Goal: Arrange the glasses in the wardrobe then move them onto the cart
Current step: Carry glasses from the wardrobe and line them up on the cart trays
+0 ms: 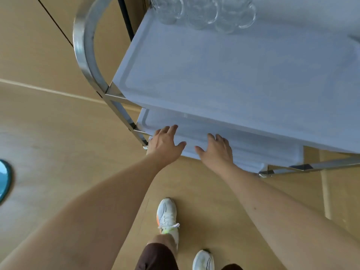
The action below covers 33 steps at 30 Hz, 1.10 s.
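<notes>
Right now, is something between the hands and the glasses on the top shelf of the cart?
Yes. Both the left hand and right hand are at the lower shelf, so the top shelf lies between them and the glasses.

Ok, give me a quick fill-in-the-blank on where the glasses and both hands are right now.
1. The glass mugs stand on the cart's ____ shelf.
2. Both hands reach toward the ____ shelf.
3. The left hand and right hand hold ____.
4. The cart's frame is made of shiny ____.

Missing words: top; lower; nothing; metal
</notes>
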Motion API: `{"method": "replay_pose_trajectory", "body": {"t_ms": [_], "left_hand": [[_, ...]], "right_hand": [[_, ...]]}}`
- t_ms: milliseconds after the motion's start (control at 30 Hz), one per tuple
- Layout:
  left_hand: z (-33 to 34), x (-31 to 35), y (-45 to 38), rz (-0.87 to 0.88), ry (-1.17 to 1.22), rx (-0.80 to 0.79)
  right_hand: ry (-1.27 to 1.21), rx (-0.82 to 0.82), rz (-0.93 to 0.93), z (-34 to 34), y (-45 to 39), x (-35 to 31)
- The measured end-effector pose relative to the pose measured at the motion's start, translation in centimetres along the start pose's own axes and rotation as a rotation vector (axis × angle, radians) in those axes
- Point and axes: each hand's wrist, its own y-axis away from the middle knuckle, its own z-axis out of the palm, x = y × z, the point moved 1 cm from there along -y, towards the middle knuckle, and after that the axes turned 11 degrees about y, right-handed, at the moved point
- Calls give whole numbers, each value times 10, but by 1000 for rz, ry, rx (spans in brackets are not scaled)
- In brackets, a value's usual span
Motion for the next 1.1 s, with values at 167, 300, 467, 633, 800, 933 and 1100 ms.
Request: {"method": "replay_pose_trajectory", "body": {"t_ms": [167,300,467,633,800,933,1100], "left_hand": [[-35,38,74,-26,4,-39],[-63,70,117,3,-72,-77],[-88,127,142,133,-97,-86],[-105,184,142,269,-137,-140],[-123,255,124,466,-220,-177],[-130,312,114,634,-279,-198],[-129,386,124,875,-320,-248]], "right_hand": [[-82,-73,40,-46,81,3],[-139,-64,61,-78,134,14],[-156,-24,106,-118,176,27],[-182,64,174,-162,199,39],[-210,173,298,-209,214,59],[-224,276,410,-237,234,83],[-277,427,571,-272,264,114]]}}
